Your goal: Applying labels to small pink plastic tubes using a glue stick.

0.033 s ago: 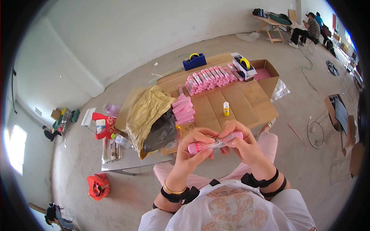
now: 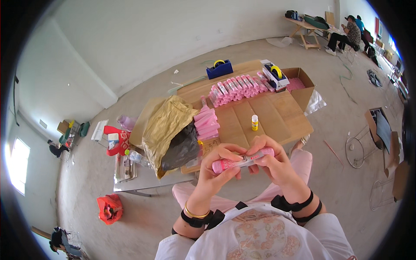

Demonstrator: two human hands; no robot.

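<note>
Centrally, a pink tube (image 2: 243, 160) is gripped at both ends, fingers of left hand (image 2: 219, 167) and right hand (image 2: 275, 162) closed around it, above the lap; cardboard table (image 2: 277, 117) at twelve o'clock.

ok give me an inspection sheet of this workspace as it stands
surface: low table covered in flattened brown cardboard
job's things: pink tube held level over the lap; row of pink tubes at the far edge; stack of pink packs; small yellow-capped bottle upright
clutter: gold bag over a black bag; open box; blue tape dispenser; white tape dispenser
hands: left hand and right hand both grip the tube, one at each end
cables: nothing seen for sure
surroundings: concrete floor, red bag, wire stool frame, people seated at a far table
</note>
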